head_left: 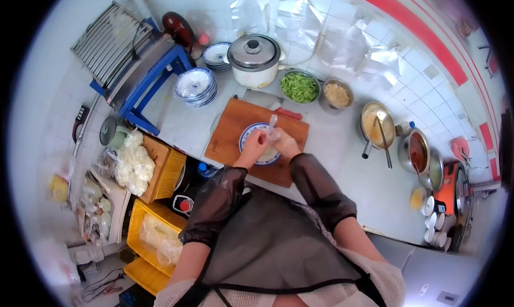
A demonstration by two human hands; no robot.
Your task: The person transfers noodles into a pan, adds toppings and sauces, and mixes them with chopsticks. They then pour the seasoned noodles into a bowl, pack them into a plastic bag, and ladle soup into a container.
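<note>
My left hand [255,145] is closed, its fingers curled together over a blue-and-white plate [246,137]. Close against it is my right hand [286,145], also closed, with a whitish film over its fingers that may be a thin glove. Between the two hands a piece of clear plastic [273,122] sticks up, and both appear to pinch it. The plate sits on a brown wooden cutting board [225,141]; the hands hide most of its middle. Behind it lies a cleaver [261,99] with a red handle [288,114].
A rice cooker [257,77], a bowl of shredded greens [299,87] and a bowl of pale chopped food [337,94] stand along the wall. Stacked plates [197,90] are at left. A pan [369,111] with chopsticks and a pot of red sauce [414,152] stand right.
</note>
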